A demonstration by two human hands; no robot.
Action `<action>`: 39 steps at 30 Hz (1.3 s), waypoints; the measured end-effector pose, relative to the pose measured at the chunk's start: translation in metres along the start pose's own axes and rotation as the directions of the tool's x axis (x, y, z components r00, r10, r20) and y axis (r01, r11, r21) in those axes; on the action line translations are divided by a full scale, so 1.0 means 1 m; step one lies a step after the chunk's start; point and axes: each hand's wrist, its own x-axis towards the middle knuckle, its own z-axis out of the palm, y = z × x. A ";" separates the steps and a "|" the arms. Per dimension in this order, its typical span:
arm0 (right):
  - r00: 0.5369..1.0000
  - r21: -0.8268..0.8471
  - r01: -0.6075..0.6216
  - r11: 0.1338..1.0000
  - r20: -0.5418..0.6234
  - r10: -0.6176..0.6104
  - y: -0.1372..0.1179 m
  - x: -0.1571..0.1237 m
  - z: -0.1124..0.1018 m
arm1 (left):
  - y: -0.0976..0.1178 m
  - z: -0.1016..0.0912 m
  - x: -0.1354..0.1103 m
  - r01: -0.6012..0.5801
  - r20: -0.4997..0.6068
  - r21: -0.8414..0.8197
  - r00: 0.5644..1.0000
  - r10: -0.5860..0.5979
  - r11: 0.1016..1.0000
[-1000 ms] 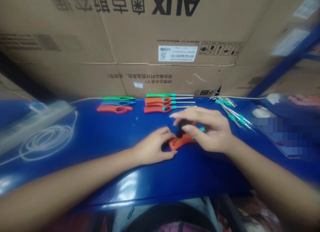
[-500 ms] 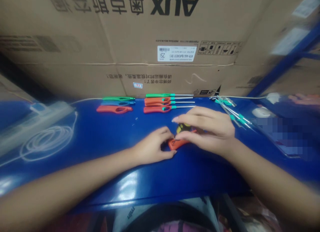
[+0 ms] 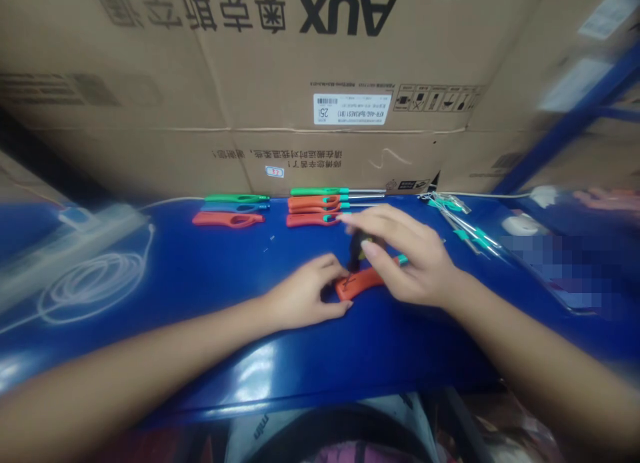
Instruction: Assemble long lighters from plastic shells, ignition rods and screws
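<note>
An orange lighter-shaped handle lies on the blue tabletop between my hands. My left hand pinches its near end with curled fingers. My right hand hovers over the far end, its thumb and fingers closed on a small dark tool that stands on the handle. A teal tip of the handle shows under my right palm.
Finished orange and green pieces with metal rods lie in a row at the back, with loose handles to their left. Several thin rods with teal ends lie at the right. A white coiled cable sits left. Cardboard boxes wall the back.
My right hand has lifted and tilted, so the dark tool stands more upright on the orange handle and the teal tip shows again. My left hand has kept its grip.
</note>
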 end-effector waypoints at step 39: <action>0.998 0.088 -0.039 0.995 0.059 0.033 -0.005 0.003 -0.006 | -0.001 0.001 -0.001 -0.020 -0.009 0.012 1.000 0.020 1.000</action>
